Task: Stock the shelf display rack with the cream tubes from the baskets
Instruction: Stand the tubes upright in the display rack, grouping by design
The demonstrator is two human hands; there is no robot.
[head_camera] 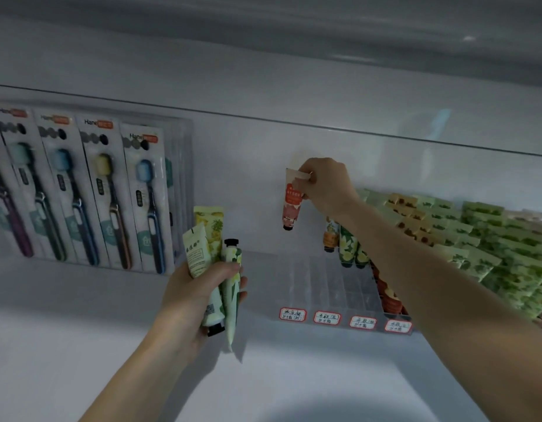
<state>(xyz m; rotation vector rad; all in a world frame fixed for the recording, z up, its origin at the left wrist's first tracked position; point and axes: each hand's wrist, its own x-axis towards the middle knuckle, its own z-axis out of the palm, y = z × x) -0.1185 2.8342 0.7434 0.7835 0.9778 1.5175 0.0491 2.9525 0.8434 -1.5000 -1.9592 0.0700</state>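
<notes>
My right hand (326, 185) pinches a red-and-white cream tube (291, 205) by its flat end, cap hanging down, above the back of the clear display rack (318, 284). My left hand (196, 293) grips a bundle of three cream tubes (213, 254), green and yellow, in front of the shelf to the rack's left. A few tubes (344, 243) stand in the rack's back right lanes, partly hidden by my right forearm. Red-bordered labels (327, 317) line the rack's front edge.
Packaged toothbrushes (80, 190) stand in a clear holder at the left of the white shelf (80, 300). Stacked green and yellow packets (476, 239) fill the shelf to the right of the rack. The upper shelf's underside (263, 41) overhangs.
</notes>
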